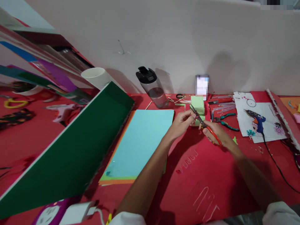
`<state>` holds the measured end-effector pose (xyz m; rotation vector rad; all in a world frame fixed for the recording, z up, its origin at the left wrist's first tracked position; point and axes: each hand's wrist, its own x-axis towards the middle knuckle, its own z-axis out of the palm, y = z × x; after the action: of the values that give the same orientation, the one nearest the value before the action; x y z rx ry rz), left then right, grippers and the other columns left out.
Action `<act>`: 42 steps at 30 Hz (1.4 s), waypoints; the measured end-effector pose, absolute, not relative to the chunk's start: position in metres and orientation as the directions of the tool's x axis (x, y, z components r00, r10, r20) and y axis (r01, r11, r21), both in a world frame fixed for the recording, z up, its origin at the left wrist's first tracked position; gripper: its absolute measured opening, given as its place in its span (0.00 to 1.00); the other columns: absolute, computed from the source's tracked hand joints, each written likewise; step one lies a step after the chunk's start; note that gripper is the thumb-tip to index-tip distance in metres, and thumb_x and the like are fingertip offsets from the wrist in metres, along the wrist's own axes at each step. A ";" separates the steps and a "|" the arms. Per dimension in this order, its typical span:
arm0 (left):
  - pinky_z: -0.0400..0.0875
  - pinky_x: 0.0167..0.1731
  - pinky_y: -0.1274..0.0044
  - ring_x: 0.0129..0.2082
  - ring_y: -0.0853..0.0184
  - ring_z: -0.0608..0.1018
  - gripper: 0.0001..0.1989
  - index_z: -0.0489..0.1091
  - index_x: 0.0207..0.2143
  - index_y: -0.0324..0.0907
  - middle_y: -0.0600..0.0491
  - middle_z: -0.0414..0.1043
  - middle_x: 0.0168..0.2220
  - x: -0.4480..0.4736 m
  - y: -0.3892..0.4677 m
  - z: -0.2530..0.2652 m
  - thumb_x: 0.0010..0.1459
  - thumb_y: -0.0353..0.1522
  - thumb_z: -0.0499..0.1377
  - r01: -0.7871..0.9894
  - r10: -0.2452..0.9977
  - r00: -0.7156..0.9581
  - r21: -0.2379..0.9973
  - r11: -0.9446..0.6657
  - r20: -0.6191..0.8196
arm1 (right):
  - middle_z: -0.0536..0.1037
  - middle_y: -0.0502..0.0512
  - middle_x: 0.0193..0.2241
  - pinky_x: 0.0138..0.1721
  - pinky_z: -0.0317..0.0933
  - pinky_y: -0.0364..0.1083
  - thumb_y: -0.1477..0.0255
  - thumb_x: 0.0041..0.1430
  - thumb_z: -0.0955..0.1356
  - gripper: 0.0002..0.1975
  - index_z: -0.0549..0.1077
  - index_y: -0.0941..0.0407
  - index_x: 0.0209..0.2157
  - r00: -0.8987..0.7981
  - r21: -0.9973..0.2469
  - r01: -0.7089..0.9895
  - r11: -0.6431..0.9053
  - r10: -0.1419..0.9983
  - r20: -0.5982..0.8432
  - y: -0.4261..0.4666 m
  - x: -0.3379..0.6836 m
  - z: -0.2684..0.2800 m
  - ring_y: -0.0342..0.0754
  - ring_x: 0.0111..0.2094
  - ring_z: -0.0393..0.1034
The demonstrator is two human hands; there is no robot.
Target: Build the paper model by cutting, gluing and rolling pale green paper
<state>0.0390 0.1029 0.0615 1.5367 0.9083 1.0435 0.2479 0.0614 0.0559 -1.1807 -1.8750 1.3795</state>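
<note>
My right hand [214, 134] is wrapped round the orange-red handles of a pair of scissors [203, 124], whose blades point up and to the left. Beside the blades, my left hand [182, 122] is pinched closed, its fingertips close to them; whatever lies between those fingers is too small to make out. Just behind both hands stands a light green block [197, 103] with a lit phone [202, 87] propped at its back. A stack of coloured paper, light blue sheet [142, 137] on top, lies left of my left forearm.
A dark-lidded bottle [153, 89] stands by the wall. To the right are teal-handled pliers [227, 121] and a blue glue gun [258, 122] with a trailing cord. A green board [77, 150] leans across the left side, near a white charger [77, 214].
</note>
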 end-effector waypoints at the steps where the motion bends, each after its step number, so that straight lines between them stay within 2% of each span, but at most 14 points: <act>1: 0.68 0.30 0.77 0.24 0.70 0.70 0.16 0.66 0.25 0.42 0.57 0.67 0.23 0.039 0.103 0.062 0.63 0.41 0.58 0.038 0.926 0.339 0.981 -0.191 0.168 | 0.64 0.44 0.22 0.24 0.54 0.41 0.42 0.67 0.64 0.28 0.70 0.55 0.44 -0.478 -0.935 0.340 0.097 0.874 -0.083 0.061 0.248 0.056 0.41 0.20 0.57; 17: 0.70 0.30 0.76 0.24 0.70 0.70 0.16 0.67 0.25 0.42 0.57 0.68 0.23 0.038 0.102 0.063 0.64 0.42 0.58 0.041 0.924 0.344 0.980 -0.193 0.168 | 0.64 0.43 0.20 0.23 0.52 0.41 0.48 0.69 0.65 0.22 0.70 0.54 0.38 -0.399 -0.914 0.398 0.080 0.912 -0.093 0.058 0.242 0.066 0.40 0.19 0.58; 25: 0.69 0.31 0.76 0.26 0.69 0.72 0.17 0.73 0.31 0.41 0.55 0.70 0.25 0.036 0.102 0.064 0.66 0.45 0.58 0.091 0.914 0.380 0.978 -0.188 0.140 | 0.64 0.42 0.20 0.18 0.55 0.41 0.46 0.66 0.68 0.23 0.70 0.53 0.41 -0.245 -0.973 0.229 0.030 0.969 -0.028 0.063 0.250 0.055 0.40 0.16 0.58; 30: 0.67 0.30 0.76 0.27 0.68 0.73 0.16 0.74 0.33 0.41 0.55 0.72 0.26 0.030 0.104 0.066 0.66 0.44 0.59 0.159 0.900 0.409 0.958 -0.237 0.154 | 0.65 0.42 0.20 0.17 0.57 0.42 0.44 0.65 0.68 0.25 0.70 0.53 0.42 -0.158 -0.978 0.194 0.079 0.986 0.049 0.069 0.266 0.067 0.41 0.15 0.60; 33: 0.68 0.31 0.76 0.28 0.68 0.73 0.15 0.75 0.34 0.41 0.53 0.73 0.28 0.021 0.107 0.068 0.65 0.43 0.60 0.210 0.917 0.361 0.943 -0.259 0.171 | 0.68 0.43 0.22 0.21 0.60 0.43 0.47 0.65 0.69 0.23 0.69 0.53 0.43 -0.194 -0.955 0.281 0.095 0.980 0.040 0.071 0.281 0.083 0.43 0.18 0.64; 35: 0.68 0.31 0.76 0.28 0.67 0.74 0.14 0.75 0.34 0.41 0.53 0.74 0.29 0.013 0.108 0.069 0.64 0.43 0.61 0.257 0.920 0.363 0.933 -0.254 0.150 | 0.71 0.45 0.24 0.25 0.61 0.44 0.49 0.65 0.70 0.21 0.69 0.53 0.42 -0.248 -0.905 0.412 0.104 0.969 -0.002 0.072 0.293 0.094 0.44 0.21 0.65; 39: 0.70 0.32 0.75 0.31 0.64 0.78 0.14 0.79 0.35 0.42 0.49 0.81 0.33 0.003 0.108 0.067 0.66 0.40 0.58 0.404 0.816 0.577 0.869 -0.287 0.001 | 0.74 0.49 0.28 0.32 0.58 0.45 0.53 0.64 0.71 0.18 0.71 0.54 0.38 -0.335 -0.666 0.723 0.182 0.936 -0.107 0.074 0.317 0.106 0.46 0.29 0.66; 42: 0.70 0.33 0.75 0.33 0.62 0.81 0.13 0.81 0.40 0.43 0.47 0.84 0.37 0.008 0.104 0.062 0.66 0.35 0.56 0.485 0.738 0.667 0.809 -0.333 -0.096 | 0.76 0.50 0.29 0.32 0.55 0.45 0.55 0.64 0.71 0.15 0.71 0.53 0.39 -0.327 -0.489 0.855 0.173 0.912 -0.248 0.073 0.332 0.113 0.48 0.30 0.69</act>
<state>0.0084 0.1045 0.0620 1.9998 0.9480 0.3640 0.3320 0.0726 0.1128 -1.7591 -2.3260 0.8573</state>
